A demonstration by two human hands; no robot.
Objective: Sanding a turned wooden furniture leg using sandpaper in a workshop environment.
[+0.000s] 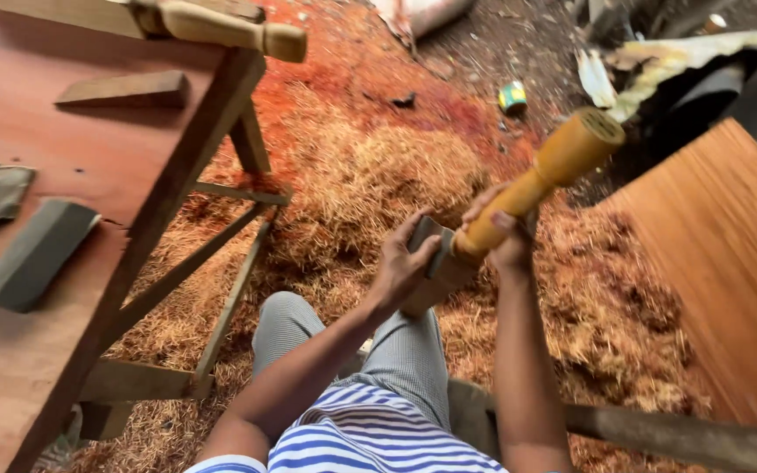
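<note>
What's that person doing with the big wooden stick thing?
A seated person grips a turned wooden piece in the right hand, its thick end pointing up and away. The left hand presses a small grey pad, maybe sandpaper, against its lower part. Wood shavings cover the ground below. On the workbench to the left lie grey blocks and another turned piece.

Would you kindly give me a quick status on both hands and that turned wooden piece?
Right hand gripping turned wooden piece. Left hand pressing grey sanding pad to it. Wood shavings underfoot, workbench left; nothing obstructing.
</note>
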